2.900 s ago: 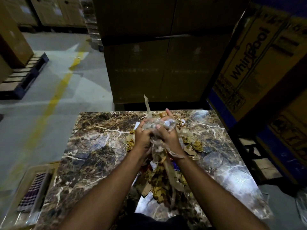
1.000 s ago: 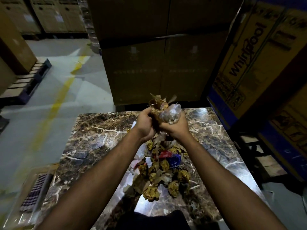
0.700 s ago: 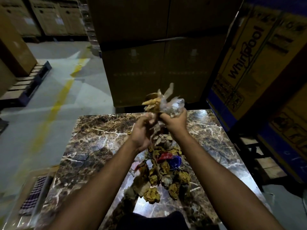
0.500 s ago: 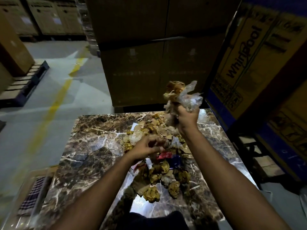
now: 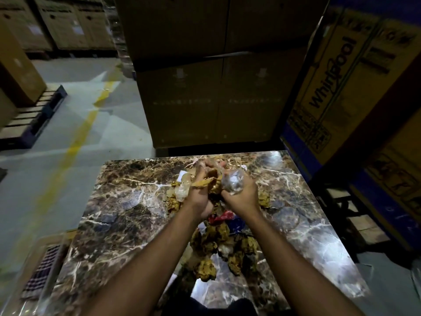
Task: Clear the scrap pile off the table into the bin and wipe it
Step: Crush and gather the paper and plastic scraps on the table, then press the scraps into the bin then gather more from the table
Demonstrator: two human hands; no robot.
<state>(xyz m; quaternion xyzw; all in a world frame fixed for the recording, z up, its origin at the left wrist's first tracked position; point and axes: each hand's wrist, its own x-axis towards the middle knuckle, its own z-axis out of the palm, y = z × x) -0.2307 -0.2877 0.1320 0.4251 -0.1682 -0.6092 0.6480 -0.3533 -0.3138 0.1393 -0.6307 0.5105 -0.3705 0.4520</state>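
Head view: left hand [image 5: 200, 195] clutching crumpled yellow-brown paper scraps [image 5: 208, 182]; right hand [image 5: 241, 195] gripping wad of clear crinkled plastic [image 5: 232, 182]. Both above dark brown veined marble table [image 5: 127, 201]. Loose scrap pile [image 5: 223, 245] on tabletop beneath wrists. Clear plastic bin [image 5: 34, 270] at lower left.

The table [image 5: 127, 201] is dark brown marble with white and tan veins. The scrap pile [image 5: 218, 245] is mostly mustard yellow and brown, with 1 red scrap [image 5: 222, 218] and 1 blue scrap [image 5: 237, 224]. A yellow stripe [image 5: 75, 142] crosses the grey floor [image 5: 109, 133]. The Whirlpool box [image 5: 337, 71] is yellow with black lettering.
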